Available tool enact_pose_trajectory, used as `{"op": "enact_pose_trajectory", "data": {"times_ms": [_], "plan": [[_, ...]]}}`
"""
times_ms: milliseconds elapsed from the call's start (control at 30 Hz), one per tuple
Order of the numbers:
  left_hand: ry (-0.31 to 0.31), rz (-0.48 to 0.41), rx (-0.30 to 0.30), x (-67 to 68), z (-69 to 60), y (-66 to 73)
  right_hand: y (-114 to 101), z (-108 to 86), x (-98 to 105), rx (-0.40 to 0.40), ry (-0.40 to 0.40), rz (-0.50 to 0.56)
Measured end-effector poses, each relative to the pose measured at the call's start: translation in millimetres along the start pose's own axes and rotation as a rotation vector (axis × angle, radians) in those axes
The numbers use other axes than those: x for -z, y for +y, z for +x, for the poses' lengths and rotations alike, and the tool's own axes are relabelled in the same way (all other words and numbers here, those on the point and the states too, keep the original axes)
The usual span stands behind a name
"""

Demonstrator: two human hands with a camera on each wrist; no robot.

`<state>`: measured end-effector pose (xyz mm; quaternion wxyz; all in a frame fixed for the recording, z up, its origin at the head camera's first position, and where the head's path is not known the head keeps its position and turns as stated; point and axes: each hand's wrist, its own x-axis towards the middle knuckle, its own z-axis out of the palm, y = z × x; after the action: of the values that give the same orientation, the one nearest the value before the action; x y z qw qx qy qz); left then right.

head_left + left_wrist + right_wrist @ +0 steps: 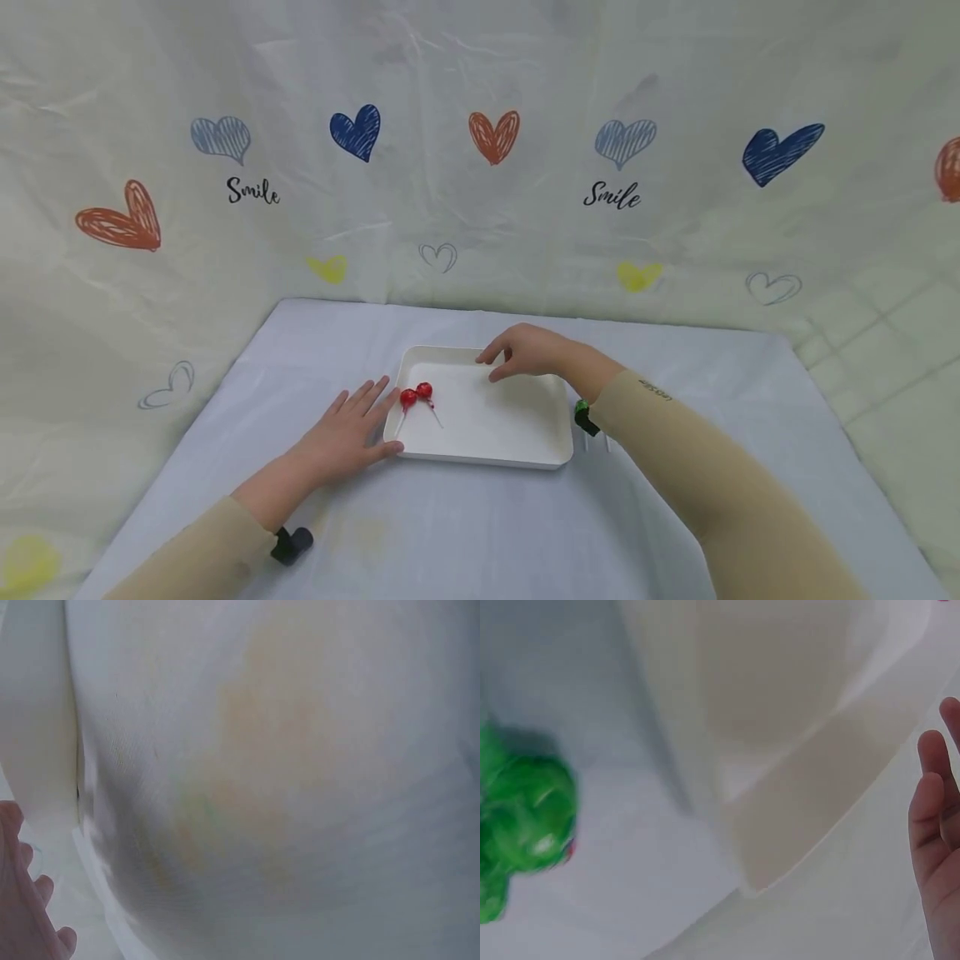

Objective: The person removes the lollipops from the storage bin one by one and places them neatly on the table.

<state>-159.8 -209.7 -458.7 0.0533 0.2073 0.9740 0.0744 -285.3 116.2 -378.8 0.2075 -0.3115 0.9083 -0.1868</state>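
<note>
A white tray (495, 425) lies on the table. Two lollipops with red wrappers, one (408, 397) beside the other (424, 390), rest at its left end. My left hand (345, 433) is at the tray's left edge with its fingers spread, touching the rim. The left wrist view catches only part of that hand (26, 900) by the tray wall (37, 712). Over the back of the tray, my right hand (528, 350) hovers with loosely bent fingers and nothing between them.
Right of the tray, green-wrapped lollipops (532, 814) lie on the white cloth (480, 533), partly hidden by the right forearm in the head view. Behind the table hangs a pale sheet (540, 233) printed with hearts. Wrist straps with black pieces (292, 546) are on the sleeves.
</note>
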Motion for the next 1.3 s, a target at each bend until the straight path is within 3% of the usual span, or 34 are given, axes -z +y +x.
{"op": "enact_pose_trajectory", "data": {"times_ms": [233, 633, 1100, 1300], "plan": [[-0.002, 0.008, 0.016, 0.8, 1.0, 1.4, -23.5, 24.7, -12.7, 0.016, -0.058, -0.074], [-0.010, 0.008, 0.016, 5.8, -2.1, 2.3, -54.4, 60.2, -37.8, 0.042, -0.078, -0.212], [-0.009, 0.010, 0.000, 4.3, -0.6, -1.6, -68.3, 80.6, -52.6, -0.014, -0.120, -0.206], [0.000, 0.001, -0.003, 4.3, -1.3, -1.6, -70.4, 84.1, -57.6, 0.011, -0.135, -0.207]]}}
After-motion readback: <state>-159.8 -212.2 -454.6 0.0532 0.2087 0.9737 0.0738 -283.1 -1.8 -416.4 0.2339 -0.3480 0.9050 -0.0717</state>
